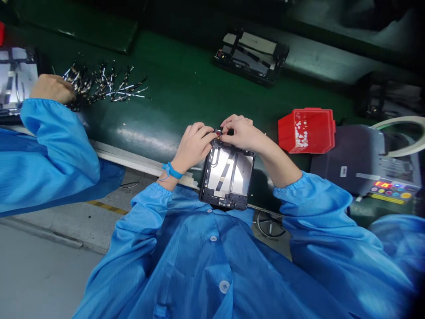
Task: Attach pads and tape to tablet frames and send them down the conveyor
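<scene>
The person's left hand (195, 144) is half curled, with its thumb and first finger bent in at a small part (218, 133) on the top end of an opened tablet (229, 177). The right hand (241, 131) is curled too, and its thumb and finger come close together at the same part. The fingers cover most of that small part, so it is hard to see what it is, or if either hand is pinching it tight. The tablet is flat in front of the person, at the near edge of the tabletop (172, 79), with its shiny insides facing up. Its low end meets the blue coat (212, 266). A blue band (173, 172) is on the left wrist.

To the left, a co-worker's hand (53, 87) is at a messy pile of thin strips (109, 86). Its fingertips are hidden, so what it holds cannot be told. Next to it is another tablet (18, 79), cut off by the side.

Farther back lies 1 more tablet (252, 55). To the right, a red bin (307, 145) holds white bits (301, 128). It touches a gray machine (348, 155), whose lit numbers are too blurry to read.
</scene>
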Tool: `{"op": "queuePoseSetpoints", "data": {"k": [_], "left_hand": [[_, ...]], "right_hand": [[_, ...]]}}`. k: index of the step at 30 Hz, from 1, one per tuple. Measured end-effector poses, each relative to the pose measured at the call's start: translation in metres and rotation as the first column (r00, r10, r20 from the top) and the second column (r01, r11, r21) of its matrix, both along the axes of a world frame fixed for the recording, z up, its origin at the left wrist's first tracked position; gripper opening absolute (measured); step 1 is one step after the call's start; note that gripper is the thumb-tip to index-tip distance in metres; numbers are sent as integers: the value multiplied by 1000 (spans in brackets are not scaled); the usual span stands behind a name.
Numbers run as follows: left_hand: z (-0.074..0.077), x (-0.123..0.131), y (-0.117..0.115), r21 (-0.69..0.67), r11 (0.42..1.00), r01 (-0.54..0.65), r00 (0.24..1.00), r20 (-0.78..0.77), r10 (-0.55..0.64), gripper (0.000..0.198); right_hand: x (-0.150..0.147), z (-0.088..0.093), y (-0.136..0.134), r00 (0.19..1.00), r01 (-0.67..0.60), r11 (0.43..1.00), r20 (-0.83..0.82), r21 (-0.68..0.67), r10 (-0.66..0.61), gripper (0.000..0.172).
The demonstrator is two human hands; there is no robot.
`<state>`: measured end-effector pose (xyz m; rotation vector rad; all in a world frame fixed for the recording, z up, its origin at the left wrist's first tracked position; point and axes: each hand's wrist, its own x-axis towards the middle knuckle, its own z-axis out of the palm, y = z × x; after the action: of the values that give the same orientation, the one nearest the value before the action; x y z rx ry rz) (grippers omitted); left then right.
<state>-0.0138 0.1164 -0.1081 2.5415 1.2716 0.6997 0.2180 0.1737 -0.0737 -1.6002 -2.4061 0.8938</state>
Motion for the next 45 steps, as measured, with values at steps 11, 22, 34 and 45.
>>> {"op": "queuePoseSetpoints", "data": {"k": [11, 22, 34, 45], "left_hand": [[8, -7, 13, 167, 962, 215, 960, -218, -176, 33], [12, -14, 12, 152, 933, 326, 910, -317, -267, 44], [26, -19, 20, 86, 931, 355, 883, -357, -304, 47], [60, -4, 40, 104, 917, 386, 880, -339, -332, 59]], "right_hand": [[-9, 6, -7, 997, -30, 999, 68, 42, 27, 14], [3, 0, -5, 998, -69, 994, -3, 87, 69, 21], [-8, -7, -4, 998, 21, 990, -67, 140, -12, 16], [93, 12, -180, 221, 869, 456, -671, -195, -708, 48]]}}
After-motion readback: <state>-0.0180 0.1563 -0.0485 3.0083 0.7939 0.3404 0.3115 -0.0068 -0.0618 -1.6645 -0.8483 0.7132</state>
